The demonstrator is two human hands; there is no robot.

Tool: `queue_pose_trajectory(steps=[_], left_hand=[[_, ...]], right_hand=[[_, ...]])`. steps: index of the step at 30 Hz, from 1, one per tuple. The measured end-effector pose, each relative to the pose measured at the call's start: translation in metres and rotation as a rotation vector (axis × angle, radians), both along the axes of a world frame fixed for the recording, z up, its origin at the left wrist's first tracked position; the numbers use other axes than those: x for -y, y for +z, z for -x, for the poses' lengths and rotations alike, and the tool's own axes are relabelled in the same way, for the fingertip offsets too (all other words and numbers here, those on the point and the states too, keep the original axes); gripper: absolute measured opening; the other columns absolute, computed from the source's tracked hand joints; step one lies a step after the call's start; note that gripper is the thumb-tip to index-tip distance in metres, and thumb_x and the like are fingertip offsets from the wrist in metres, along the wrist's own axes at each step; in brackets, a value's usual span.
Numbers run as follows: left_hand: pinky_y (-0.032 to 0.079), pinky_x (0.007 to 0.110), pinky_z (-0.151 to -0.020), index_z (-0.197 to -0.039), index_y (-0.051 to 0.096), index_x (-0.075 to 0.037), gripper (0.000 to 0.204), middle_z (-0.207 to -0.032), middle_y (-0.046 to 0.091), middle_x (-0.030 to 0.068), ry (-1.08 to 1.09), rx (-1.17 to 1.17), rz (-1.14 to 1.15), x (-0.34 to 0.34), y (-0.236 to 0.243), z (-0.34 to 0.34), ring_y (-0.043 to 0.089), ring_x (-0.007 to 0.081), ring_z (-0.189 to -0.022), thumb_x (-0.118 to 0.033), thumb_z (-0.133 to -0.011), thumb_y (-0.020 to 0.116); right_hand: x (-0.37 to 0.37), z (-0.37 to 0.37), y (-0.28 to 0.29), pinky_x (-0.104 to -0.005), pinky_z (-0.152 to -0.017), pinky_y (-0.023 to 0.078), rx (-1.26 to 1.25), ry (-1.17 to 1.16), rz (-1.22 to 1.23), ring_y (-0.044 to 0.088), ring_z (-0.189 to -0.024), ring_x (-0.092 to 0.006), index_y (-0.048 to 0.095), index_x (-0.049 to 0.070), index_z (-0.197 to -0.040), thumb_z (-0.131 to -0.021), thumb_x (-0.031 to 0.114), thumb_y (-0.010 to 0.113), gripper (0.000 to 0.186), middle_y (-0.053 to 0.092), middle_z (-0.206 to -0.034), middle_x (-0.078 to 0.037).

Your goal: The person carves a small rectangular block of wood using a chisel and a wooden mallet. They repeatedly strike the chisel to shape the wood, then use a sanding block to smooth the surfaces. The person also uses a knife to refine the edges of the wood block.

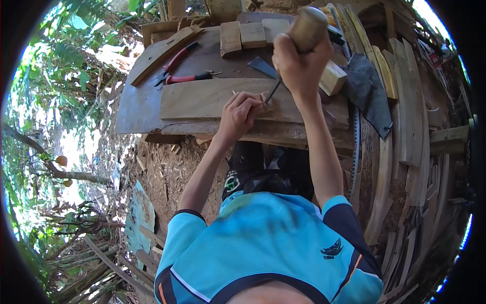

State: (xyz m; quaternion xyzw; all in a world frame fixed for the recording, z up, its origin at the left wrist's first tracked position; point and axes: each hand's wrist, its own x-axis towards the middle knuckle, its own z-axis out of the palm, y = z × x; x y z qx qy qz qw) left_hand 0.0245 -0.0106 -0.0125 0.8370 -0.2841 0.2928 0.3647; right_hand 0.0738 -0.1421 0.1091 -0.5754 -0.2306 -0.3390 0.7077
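My right hand [302,66] is closed around the thick wooden handle of a chisel-like tool [310,28], held tilted. Its thin metal shaft slants down to a small wood piece [267,99] on a flat wooden board [190,99]. My left hand [240,114] rests on the board with its fingers curled together, close beside the tool's tip. Whatever those fingers pinch is hidden. Red-handled pliers [174,63] lie spread on the bench beyond the board. Near my right hand is a dark flat blade [262,66].
Small wood blocks [253,35] line the bench's far side, with a loose plank [162,58] at left. A block [332,78] and dark cloth [365,91] lie at right, beside stacked long boards [407,116]. Wood scraps litter the ground [162,175].
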Motion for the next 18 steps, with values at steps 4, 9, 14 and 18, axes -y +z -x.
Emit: queue_pose_trajectory(steps=[4,9,14,18], left_hand=[[0.045,0.027,-0.057,-0.067,0.048,-0.002,0.023,-0.074,0.059,0.0066,-0.001,-0.379,0.986,-0.002,-0.008,0.004,0.058,0.0154,-0.065,-0.008,-0.087,0.057],[0.045,0.032,-0.072,-0.083,0.055,0.000,0.018,-0.082,0.055,0.0125,-0.004,-0.285,0.414,-0.022,-0.020,-0.001,0.055,0.0215,-0.081,-0.011,-0.076,0.068],[0.035,0.039,-0.088,-0.102,0.063,-0.007,0.042,-0.102,0.055,0.0091,0.168,-0.238,-0.021,-0.018,-0.001,0.003,0.048,0.0270,-0.101,-0.028,-0.068,0.074],[0.033,0.038,-0.090,-0.110,0.062,-0.012,0.053,-0.104,0.055,0.0072,0.153,-0.236,-0.123,-0.019,-0.005,0.006,0.048,0.0262,-0.101,-0.035,-0.064,0.075]], right_hand=[[0.013,0.007,-0.008,-0.0229,-0.034,0.036,0.014,-0.024,-0.028,0.044,-0.038,-0.0071,0.044,0.002,-0.077,-0.075,-0.008,0.048,0.011,0.048,-0.054,-0.003],[0.021,0.013,-0.009,-0.0232,-0.035,0.036,0.014,0.044,0.003,0.044,-0.041,-0.0081,0.045,0.002,-0.075,-0.075,-0.007,0.048,0.010,0.049,-0.058,-0.004],[0.018,0.028,0.002,-0.0239,-0.037,0.036,-0.182,0.268,-0.108,0.046,-0.047,-0.0096,0.045,0.003,-0.073,-0.080,0.000,0.050,0.009,0.046,-0.058,-0.003],[0.010,0.037,-0.002,-0.0246,-0.037,0.035,-0.169,0.182,-0.211,0.045,-0.044,-0.0101,0.042,0.004,-0.072,-0.083,0.003,0.053,0.016,0.044,-0.055,-0.003]])
